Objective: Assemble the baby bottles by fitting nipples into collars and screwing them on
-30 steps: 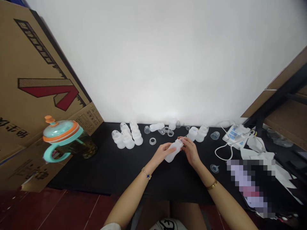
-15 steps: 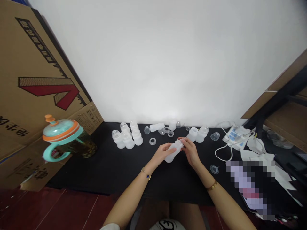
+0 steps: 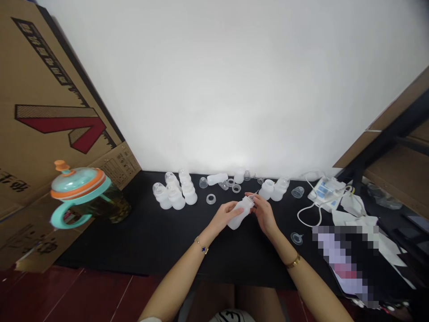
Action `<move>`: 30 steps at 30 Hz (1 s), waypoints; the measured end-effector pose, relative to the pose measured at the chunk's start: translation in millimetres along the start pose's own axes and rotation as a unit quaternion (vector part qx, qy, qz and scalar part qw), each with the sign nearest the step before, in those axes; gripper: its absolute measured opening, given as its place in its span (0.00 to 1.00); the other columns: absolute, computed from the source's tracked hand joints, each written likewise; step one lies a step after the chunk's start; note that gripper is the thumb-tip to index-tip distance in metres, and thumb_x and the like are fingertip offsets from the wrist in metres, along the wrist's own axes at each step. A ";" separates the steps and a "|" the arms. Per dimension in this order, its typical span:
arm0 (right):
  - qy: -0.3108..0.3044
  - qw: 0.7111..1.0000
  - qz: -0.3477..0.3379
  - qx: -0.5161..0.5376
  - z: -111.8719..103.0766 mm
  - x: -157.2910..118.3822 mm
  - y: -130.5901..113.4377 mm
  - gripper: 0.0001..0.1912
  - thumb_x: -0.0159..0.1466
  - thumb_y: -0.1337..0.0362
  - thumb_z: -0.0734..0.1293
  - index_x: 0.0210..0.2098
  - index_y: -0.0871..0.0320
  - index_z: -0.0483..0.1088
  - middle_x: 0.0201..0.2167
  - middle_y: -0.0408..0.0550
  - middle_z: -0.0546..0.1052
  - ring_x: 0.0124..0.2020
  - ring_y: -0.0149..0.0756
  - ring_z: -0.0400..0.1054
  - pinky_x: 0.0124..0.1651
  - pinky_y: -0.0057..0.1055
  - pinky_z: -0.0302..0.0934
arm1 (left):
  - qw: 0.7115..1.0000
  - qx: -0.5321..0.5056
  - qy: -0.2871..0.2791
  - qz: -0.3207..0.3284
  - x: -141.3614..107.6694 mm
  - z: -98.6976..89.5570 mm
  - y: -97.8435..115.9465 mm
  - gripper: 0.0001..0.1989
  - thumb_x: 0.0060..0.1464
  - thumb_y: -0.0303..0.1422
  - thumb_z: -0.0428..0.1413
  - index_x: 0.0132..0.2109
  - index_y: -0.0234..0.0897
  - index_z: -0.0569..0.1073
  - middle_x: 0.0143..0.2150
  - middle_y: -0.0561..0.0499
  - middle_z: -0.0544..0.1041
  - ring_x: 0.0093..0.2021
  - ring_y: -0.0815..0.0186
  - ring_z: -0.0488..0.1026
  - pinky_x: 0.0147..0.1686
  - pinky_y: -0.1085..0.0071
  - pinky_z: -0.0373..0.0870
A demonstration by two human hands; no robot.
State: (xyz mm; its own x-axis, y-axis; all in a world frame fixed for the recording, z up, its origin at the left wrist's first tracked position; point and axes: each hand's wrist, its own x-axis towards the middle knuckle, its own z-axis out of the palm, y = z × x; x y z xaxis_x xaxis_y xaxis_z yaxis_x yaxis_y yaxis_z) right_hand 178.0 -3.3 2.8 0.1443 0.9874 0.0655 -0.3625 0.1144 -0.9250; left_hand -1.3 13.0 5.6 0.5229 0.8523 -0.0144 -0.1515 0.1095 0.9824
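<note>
A white translucent bottle is tilted over the black table, its neck up and to the right. My left hand is wrapped round its body. At the bottle's mouth, my right hand pinches a small clear piece, which looks like a teat. Behind my hands stand an open white bottle and a capped one. Several capped bottles are grouped on the left. A clear ring lies between that group and my hands.
At the left stands a large teal and orange jug before a cardboard box. Clear caps and rings line the wall. On the right are a clear teat, a clear cap, a white device with cable, papers and a blurred item.
The small clear piece in my right hand now shows more above the bottle's mouth, and the right fingers have shifted slightly. The whole view has moved a little, shifting things left.
</note>
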 end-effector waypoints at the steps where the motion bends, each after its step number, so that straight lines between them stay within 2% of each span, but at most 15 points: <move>1: 0.002 1.000 0.000 0.001 0.2 -0.1 0.0 0.14 0.58 0.52 0.74 0.36 0.55 0.82 0.49 0.52 0.78 0.40 0.44 0.70 0.30 0.31 0.63 | 1.000 0.002 0.001 -0.002 -0.1 0.3 0.5 0.25 0.51 0.49 0.65 0.47 0.31 0.79 0.40 0.45 0.80 0.37 0.63 0.73 0.37 0.70 0.63; 15: 0.025 1.000 0.010 0.000 2.0 -0.1 0.3 0.15 0.56 0.51 0.76 0.34 0.56 0.81 0.40 0.49 0.78 0.33 0.37 0.67 0.28 0.30 0.62 | 1.000 0.012 0.003 -0.002 0.9 -2.0 -3.4 0.25 0.52 0.48 0.65 0.48 0.32 0.79 0.40 0.46 0.81 0.37 0.62 0.74 0.37 0.70 0.64; 25: -0.013 1.000 0.005 0.003 -2.0 1.4 3.7 0.13 0.61 0.53 0.72 0.40 0.54 0.82 0.44 0.51 0.78 0.38 0.41 0.68 0.28 0.30 0.63 | 1.000 0.005 0.007 0.000 3.3 -4.4 -5.5 0.26 0.52 0.48 0.65 0.49 0.32 0.79 0.43 0.44 0.81 0.39 0.61 0.75 0.38 0.70 0.65; 30: -0.010 1.000 0.001 -0.001 -1.3 0.6 1.8 0.13 0.60 0.54 0.73 0.39 0.55 0.82 0.46 0.52 0.78 0.39 0.42 0.69 0.29 0.30 0.63 | 1.000 0.011 0.008 0.002 1.9 -3.9 -3.2 0.26 0.52 0.48 0.65 0.49 0.32 0.79 0.43 0.44 0.81 0.40 0.60 0.75 0.39 0.70 0.65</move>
State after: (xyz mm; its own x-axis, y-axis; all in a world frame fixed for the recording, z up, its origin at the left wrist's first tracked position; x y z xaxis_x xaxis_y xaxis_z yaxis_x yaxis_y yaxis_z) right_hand 178.6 -2.6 0.7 0.1253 0.9895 0.0716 -0.3610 0.1127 -0.9257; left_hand -3.0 16.3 1.7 0.5089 0.8607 -0.0138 -0.1355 0.0959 0.9861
